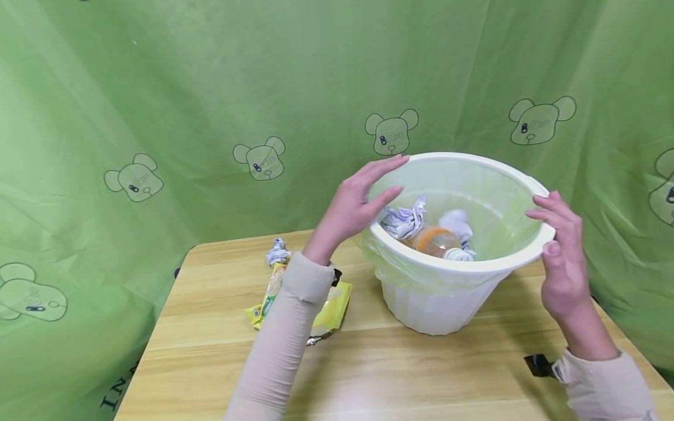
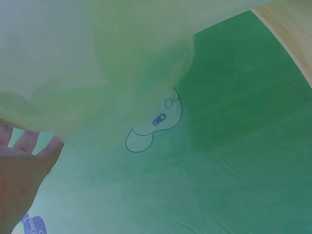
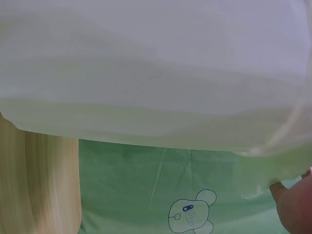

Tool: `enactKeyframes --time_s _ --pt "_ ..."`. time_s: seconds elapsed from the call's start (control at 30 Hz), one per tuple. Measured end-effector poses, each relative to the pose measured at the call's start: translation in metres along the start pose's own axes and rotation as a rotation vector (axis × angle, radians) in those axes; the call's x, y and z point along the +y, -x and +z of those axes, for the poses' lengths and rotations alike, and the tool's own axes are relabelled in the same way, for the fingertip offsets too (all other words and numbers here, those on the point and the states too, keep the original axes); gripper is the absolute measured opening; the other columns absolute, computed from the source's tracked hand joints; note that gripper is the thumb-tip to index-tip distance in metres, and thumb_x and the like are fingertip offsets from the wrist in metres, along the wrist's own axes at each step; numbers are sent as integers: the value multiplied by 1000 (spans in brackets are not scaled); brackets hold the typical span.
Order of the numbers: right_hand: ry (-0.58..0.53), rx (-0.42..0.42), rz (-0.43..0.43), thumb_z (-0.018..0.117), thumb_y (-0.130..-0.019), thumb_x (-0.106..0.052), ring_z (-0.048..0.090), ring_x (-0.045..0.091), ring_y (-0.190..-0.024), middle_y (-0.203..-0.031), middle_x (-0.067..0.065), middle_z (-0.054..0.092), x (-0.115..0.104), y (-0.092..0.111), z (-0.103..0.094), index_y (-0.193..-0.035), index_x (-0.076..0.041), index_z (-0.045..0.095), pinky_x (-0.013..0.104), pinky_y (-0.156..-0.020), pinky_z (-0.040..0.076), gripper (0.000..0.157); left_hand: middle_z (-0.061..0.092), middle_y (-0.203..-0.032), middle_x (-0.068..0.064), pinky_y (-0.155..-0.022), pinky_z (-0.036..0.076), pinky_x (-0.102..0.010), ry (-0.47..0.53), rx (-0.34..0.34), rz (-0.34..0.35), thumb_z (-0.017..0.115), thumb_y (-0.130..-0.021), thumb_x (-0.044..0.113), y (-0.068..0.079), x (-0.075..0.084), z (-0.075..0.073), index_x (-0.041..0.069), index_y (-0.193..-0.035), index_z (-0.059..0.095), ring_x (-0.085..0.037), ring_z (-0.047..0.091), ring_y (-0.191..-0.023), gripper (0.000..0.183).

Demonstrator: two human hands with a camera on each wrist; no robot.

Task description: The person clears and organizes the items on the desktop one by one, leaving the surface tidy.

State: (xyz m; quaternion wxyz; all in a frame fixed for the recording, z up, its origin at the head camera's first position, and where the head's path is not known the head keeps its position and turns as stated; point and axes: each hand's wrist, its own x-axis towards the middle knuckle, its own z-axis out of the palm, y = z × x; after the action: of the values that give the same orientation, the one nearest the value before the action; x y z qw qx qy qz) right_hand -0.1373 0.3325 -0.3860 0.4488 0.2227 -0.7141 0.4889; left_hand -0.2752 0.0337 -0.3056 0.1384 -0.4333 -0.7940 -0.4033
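A white trash can [image 1: 437, 304], lined with a thin pale green bag [image 1: 416, 272], tilts a little in the head view. My left hand [image 1: 355, 202] lies at its left rim with fingers and thumb extended. On the right, my right hand [image 1: 566, 263] grips the rim, fingers bent over the edge and thumb outside. Inside are crumpled paper [image 1: 405, 221] and a clear plastic bottle [image 1: 437, 241] with an orange band and white cap. Both wrist views look at the can's outer side, with few fingers showing.
On the wooden table [image 1: 226, 351], left of the can, lie a crumpled paper ball [image 1: 277, 251] and yellow snack wrappers [image 1: 334, 307], partly behind my left forearm. A green curtain [image 1: 316, 70] with bear-head prints hangs behind the table.
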Motion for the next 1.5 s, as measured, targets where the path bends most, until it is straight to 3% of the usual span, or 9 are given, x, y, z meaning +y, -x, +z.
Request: enactKeyframes --time_s 0.3,0.57,0.7,0.87,1.2,1.33,1.5 --pt "9 -4 13 38 -109 -29 26 27 -155 -153 1 46 1 2 0 -129 18 50 43 -133 7 53 51 -158 7 -124 38 -42 3 48 -13 61 -105 34 9 -8 -2 28 -153 51 -8 44 -146 50" --pt "20 -11 16 38 -109 -28 26 26 -156 -153 1 45 0 3 1 -129 19 50 42 -133 7 52 56 -153 5 -120 42 -42 47 164 -75 59 -106 36 22 -33 -11 29 -152 52 -9 50 -140 48" --pt "19 -12 13 38 -109 -28 26 26 -155 -153 1 46 0 2 1 -128 19 50 43 -133 7 53 58 -150 4 -118 44 -45 61 220 -159 59 -105 38 32 -54 -18 32 -151 52 -12 53 -136 47" --pt "18 -17 16 38 -109 -29 26 27 -156 -154 1 45 -1 0 1 -128 19 49 43 -133 6 53 57 -150 3 -120 42 -50 49 245 -272 59 -105 37 51 -91 -23 31 -152 51 -18 53 -137 48" --pt "18 -17 15 37 -109 -28 26 26 -156 -153 0 45 -2 -1 1 -128 19 49 43 -133 6 53 49 -158 -1 -124 34 -57 6 249 -573 62 -104 31 107 -167 -29 24 -157 45 -30 45 -145 56" --pt "10 -15 15 38 -109 -29 26 27 -155 -153 1 45 -2 -1 2 -128 19 49 43 -133 6 53 42 -163 -5 -124 30 -62 -39 220 -693 65 -102 29 130 -183 -31 22 -159 40 -34 38 -150 63" --pt "8 -10 10 38 -109 -29 26 27 -155 -153 1 46 -3 -2 1 -128 19 50 43 -133 6 53 36 -165 -14 -123 29 -66 -88 146 -799 69 -99 23 153 -190 -33 19 -161 37 -43 34 -151 70"
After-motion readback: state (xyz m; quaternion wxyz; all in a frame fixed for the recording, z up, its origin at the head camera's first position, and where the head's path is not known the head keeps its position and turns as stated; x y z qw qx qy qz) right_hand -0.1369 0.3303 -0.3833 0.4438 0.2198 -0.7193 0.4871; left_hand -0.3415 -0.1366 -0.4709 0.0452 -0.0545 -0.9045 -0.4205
